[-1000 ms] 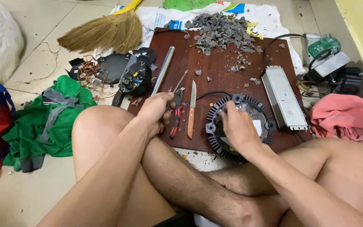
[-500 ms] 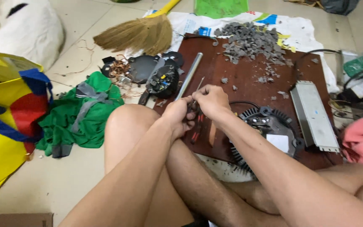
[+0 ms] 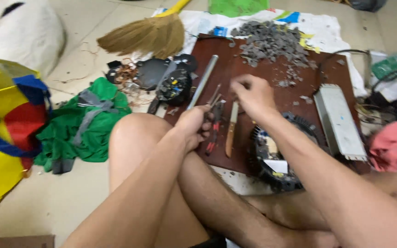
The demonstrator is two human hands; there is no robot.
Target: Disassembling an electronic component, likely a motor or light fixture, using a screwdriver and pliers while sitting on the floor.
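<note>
Pliers (image 3: 214, 120) with red-and-black handles sit in the left hand (image 3: 194, 126), fingers curled shut round them, over a dark brown board (image 3: 235, 59) on a pale tiled floor (image 3: 47, 202). The right hand (image 3: 251, 94) hovers just beside, fingers bent; whether it grips anything, I cannot tell. A knife (image 3: 230, 129) lies between them.

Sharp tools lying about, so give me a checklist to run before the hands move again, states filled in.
1. Left hand has a firm grip on the pliers: cannot tell, blurred.
2. Right hand free: cannot tell, fingers pinched, blurred.
3. Knife flat on the board, apart from both hands: ok.
4. Board free of debris: not ok, grey scrap pile at the far end.
5. Round black part fully on the board: not ok, overhangs the near edge.
</note>
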